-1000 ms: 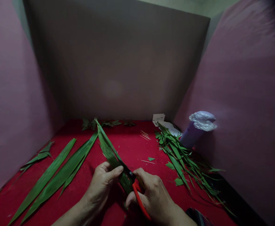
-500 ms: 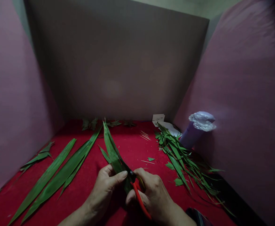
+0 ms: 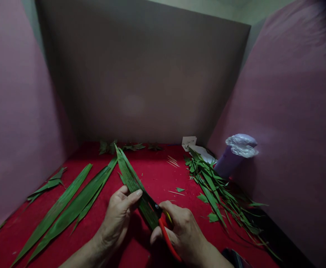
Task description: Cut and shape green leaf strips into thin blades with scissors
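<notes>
Green leaf (image 3: 128, 175) pinched between left fingers (image 3: 134, 197), right fingers (image 3: 171, 209) wrapped around red-handled scissors (image 3: 166, 237)

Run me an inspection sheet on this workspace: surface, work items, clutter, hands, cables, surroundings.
Surface: red covering, specked with small bits
Work items: held leaf, possibly layered; scissors with a red handle, blades at the leaf's right edge
Clutter: long loose leaves to the left; heap of narrow leaves to the right; thin sticks; leaf scrap; white card at the back
Hands: left hand grips the leaf, thumb on top; right hand holds the scissors
Cables: nothing seen that is clearly a cable
Surroundings: grey back panel; pinkish side wall on either side; purple object with clear plastic at its top, leaning right
</notes>
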Demonstrator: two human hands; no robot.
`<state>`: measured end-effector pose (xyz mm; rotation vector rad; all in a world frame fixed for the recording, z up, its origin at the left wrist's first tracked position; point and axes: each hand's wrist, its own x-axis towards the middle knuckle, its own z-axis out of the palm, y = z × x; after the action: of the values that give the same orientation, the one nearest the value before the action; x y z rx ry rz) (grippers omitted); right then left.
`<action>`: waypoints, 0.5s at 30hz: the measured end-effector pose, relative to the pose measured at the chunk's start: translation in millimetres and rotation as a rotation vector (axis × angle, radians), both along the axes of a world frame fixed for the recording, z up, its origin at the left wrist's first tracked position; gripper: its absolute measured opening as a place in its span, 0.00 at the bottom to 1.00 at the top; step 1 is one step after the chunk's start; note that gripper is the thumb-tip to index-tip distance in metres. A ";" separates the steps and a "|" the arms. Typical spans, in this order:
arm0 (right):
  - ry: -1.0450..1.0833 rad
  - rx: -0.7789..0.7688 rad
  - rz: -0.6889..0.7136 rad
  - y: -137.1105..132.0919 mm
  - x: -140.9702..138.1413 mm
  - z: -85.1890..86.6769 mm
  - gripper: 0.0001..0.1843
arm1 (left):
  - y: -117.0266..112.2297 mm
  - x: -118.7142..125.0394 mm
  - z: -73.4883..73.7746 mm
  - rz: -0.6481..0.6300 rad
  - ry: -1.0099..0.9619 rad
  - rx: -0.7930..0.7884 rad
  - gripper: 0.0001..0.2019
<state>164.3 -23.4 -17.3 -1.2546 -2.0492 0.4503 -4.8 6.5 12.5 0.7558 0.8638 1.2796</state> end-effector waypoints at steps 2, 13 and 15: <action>0.006 -0.014 -0.001 0.4 0.7 0.5 0.20 | 0.7 0.2 0.5 -0.007 0.005 0.003 0.07; 0.020 -0.048 0.001 -1.0 -0.9 1.4 0.19 | 0.6 2.3 -1.2 -0.042 -0.033 -0.030 0.06; 0.026 -0.048 0.008 -1.5 -1.3 0.2 0.19 | -1.1 3.7 -1.0 -0.083 -0.067 -0.043 0.06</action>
<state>162.9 -24.9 -17.1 -1.2620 -2.0333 0.5196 -1.1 5.4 11.5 0.7038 0.7963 1.2028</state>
